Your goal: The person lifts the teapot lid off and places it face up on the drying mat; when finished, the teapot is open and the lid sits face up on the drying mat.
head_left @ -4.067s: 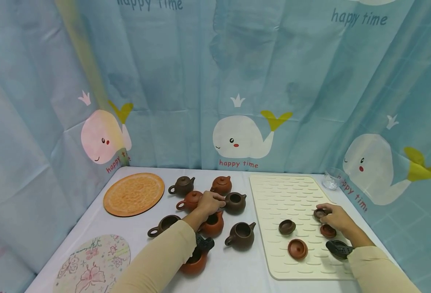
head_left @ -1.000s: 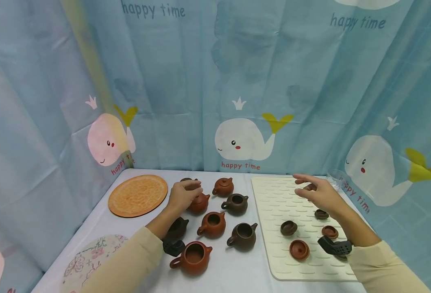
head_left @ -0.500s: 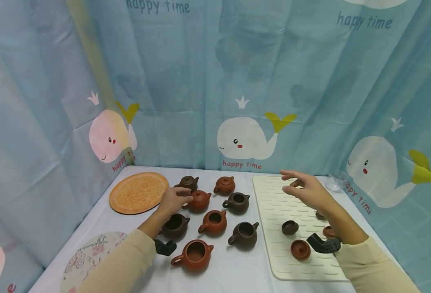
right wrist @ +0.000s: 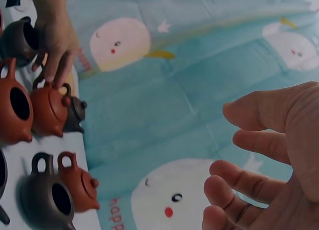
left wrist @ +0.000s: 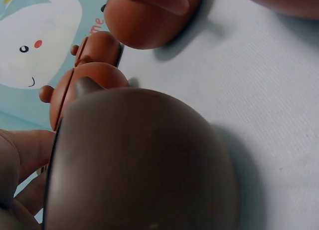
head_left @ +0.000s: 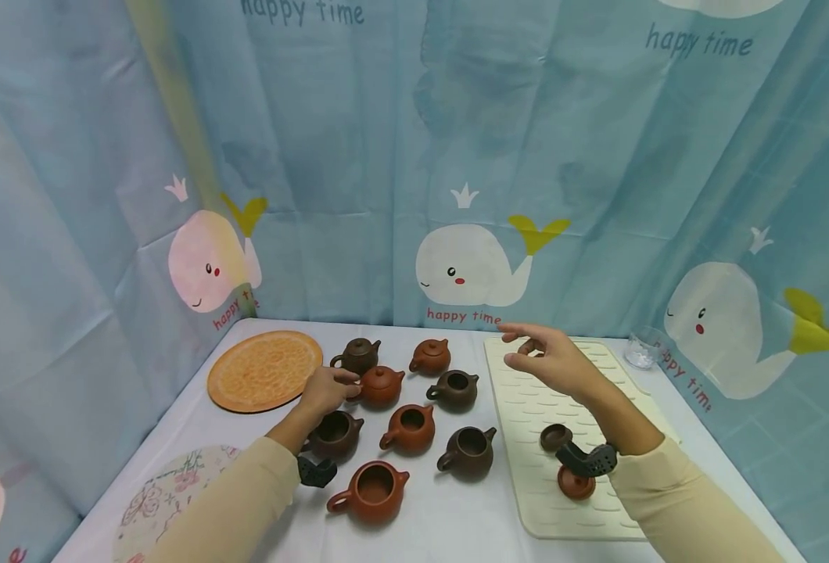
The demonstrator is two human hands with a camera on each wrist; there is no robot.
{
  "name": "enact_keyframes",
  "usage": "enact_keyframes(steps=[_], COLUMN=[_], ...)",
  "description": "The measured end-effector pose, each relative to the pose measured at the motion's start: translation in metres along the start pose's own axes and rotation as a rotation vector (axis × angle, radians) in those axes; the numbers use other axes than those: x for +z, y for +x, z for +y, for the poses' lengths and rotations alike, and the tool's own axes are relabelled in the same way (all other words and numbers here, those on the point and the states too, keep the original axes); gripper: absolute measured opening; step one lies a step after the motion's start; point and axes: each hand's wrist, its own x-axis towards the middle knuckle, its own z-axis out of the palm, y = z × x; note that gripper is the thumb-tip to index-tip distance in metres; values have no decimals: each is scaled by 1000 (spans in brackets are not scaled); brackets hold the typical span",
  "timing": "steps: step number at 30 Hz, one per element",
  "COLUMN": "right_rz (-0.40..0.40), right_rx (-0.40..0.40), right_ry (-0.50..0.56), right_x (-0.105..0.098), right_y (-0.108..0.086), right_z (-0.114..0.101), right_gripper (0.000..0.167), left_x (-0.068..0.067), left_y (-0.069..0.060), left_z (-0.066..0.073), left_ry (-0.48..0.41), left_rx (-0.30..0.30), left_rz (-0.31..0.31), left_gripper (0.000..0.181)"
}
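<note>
My left hand (head_left: 324, 391) is at the handle side of a red lidded teapot (head_left: 382, 389), its fingertips by the handle. In the right wrist view its fingers point down onto that teapot's handle; no firm grip shows. A dark lidless teapot (left wrist: 144, 160) fills the left wrist view, in front of the fingers. My right hand (head_left: 551, 360) hovers over the cream mat (head_left: 597, 516), holding nothing, fingers loosely bent and thumb apart. Below its wrist lie a dark lid (head_left: 554, 436) and a red lid (head_left: 576, 485).
Lidded teapots, one dark (head_left: 357, 356) and one red (head_left: 430, 357), stand at the back. Lidless ones, including a front red teapot (head_left: 379, 500) and a dark teapot (head_left: 469, 457), stand nearer. An orange round mat (head_left: 265, 371) lies left, a clear cup (head_left: 641, 350) at back right.
My right hand, earlier at a dark lid on the mat, has risen and moved left. My left hand has gone from the middle teapots leftward and down to the red lidded teapot's handle.
</note>
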Motion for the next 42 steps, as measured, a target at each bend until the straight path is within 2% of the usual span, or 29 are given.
enact_keyframes(steps=[4, 14, 19, 24, 27, 33, 42], right_rz=[-19, -59, -70, -74, -82, -79, -37], right_rx=[-38, -30, -13, -12, -11, 7, 95], right_ry=[11, 22, 44, 22, 57, 101, 66], right_x=[11, 40, 60, 84, 100, 132, 166], right_y=[12, 38, 51, 67, 77, 94, 107], right_z=[-2, -1, 5, 10, 13, 20, 38], right_gripper=[47, 44, 44, 42, 41, 38, 35], left_x=[1, 4, 5, 5, 4, 2, 3], left_y=[2, 5, 5, 6, 6, 6, 7], left_z=[-3, -6, -8, -9, -9, -8, -8], left_ry=[14, 58, 67, 67, 76, 88, 98], left_rx=[-3, 16, 9, 13, 15, 21, 33], left_rz=[4, 1, 6, 6, 9, 12, 6], left_gripper=[22, 12, 13, 12, 11, 11, 11])
